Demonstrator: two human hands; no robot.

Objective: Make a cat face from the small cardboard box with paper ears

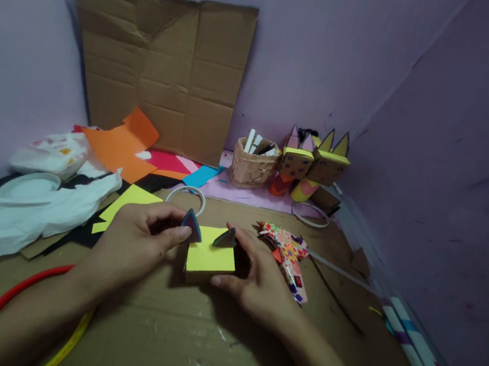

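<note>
A small cardboard box (211, 259) with a yellow paper top sits low over the cardboard-covered table in front of me. Two dark pointed paper ears stand on its top. My left hand (144, 238) pinches the left ear (192, 226), which has a blue edge, between thumb and fingers. On the other side, my right hand (257, 273) grips the box, thumb at its front lower edge and fingers behind the right ear (225, 238). Whether the box rests on the table or is slightly raised, I cannot tell.
Behind stand two eared cardboard figures (330, 168) and a woven basket (252, 169) of markers. A floral pencil case (290, 257) lies right, tape rings (186, 200) behind the box. Orange paper (123, 146) and white plastic (50, 212) lie left, near a red-yellow hoop (24, 289).
</note>
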